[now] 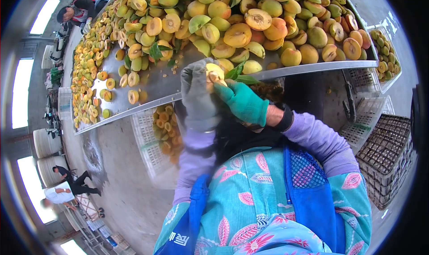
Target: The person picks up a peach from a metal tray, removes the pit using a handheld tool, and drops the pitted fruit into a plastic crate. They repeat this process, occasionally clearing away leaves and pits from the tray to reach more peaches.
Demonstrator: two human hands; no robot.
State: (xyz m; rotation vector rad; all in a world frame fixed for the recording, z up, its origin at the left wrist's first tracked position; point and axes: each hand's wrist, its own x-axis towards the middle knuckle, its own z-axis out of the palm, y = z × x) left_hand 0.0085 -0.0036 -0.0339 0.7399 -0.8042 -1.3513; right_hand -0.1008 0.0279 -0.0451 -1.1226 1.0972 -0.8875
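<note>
Held between both hands, just in front of the table edge, is a yellow peach with its cut, pale flesh facing me. My left hand, in a grey glove, is closed around its left side. In a green glove, my right hand has its thumb and fingers pressed against the right side of the fruit; any small tool in that hand is hidden. Behind them, whole and halved peaches are heaped on a metal table. Green leaves lie next to my right hand.
Below the table edge at left stands a white crate with peach halves. A dark crate is at right, near another white crate. A filled crate sits beyond. A person works at the far left; two others are farther off.
</note>
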